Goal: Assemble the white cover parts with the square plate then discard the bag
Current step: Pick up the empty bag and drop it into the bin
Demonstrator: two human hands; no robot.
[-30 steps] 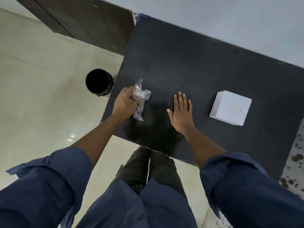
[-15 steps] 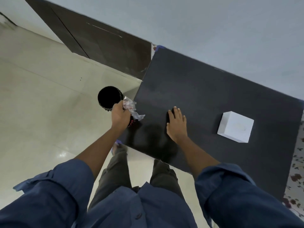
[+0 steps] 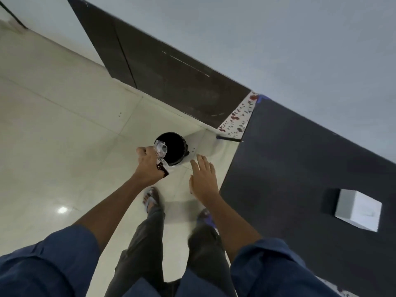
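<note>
One thing is left in hand — the crumpled clear bag, pinched in the closed fist of the left hand, which hangs above the near-left rim of the black bin on the pale floor. The upper end of the bag pokes out of the fist and overlaps the dark mouth of the bin, so I judge the hand is placed there to let the bag fall straight in; a bag this light could drift, which would explain holding it so close over the opening.

The right hand holds nothing — fingers spread and loose, palm down, hovering off the left edge of the black table and just right of the bin, probably for balance as the person stands facing it.

Well apart to the right, the white cover sits on the table as one closed box-like piece, which suggests the assembly is done; the square plate cannot be made out separately. Only releasing the bag seems to remain.
</note>
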